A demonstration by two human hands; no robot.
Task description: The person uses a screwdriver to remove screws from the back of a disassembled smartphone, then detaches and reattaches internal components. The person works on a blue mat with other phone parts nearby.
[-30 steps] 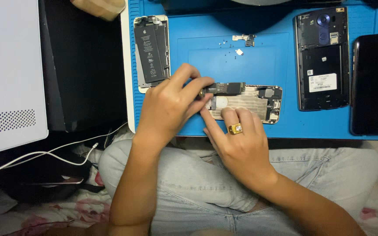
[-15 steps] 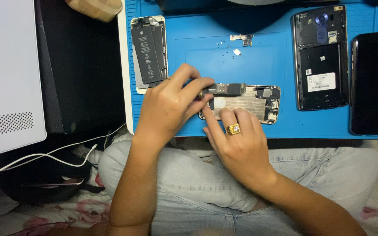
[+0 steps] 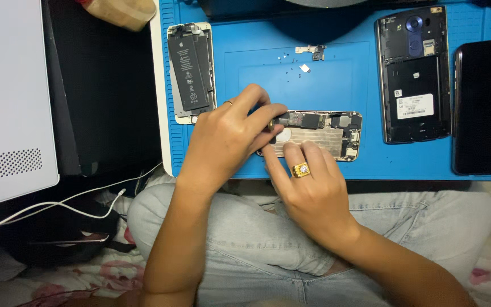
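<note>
Looking down from head height, both bare hands work over an opened phone (image 3: 319, 135) lying flat near the front edge of a blue work mat (image 3: 257, 74), its circuit board and metal shield exposed. The left hand (image 3: 223, 139) covers the phone's left end, its fingers (image 3: 265, 113) curled tight together around what seems to be a small tool tip pressed to the board; the tool itself is mostly hidden. The right hand (image 3: 311, 193), wearing a gold ring (image 3: 300, 169), rests its fingers (image 3: 291, 153) flat and slightly spread on the phone's near edge, pinning it down rather than gripping it.

Farther left on the mat lies another opened phone with a black battery (image 3: 190, 71). Tiny screws and a small metal bracket (image 3: 311, 50) sit at the far middle. To the right lie a dark phone with its back removed (image 3: 415, 74) and a black screen (image 3: 487, 108). Jeans-clad knees (image 3: 245, 227) show below the mat, with a white cable (image 3: 58, 204) at near left.
</note>
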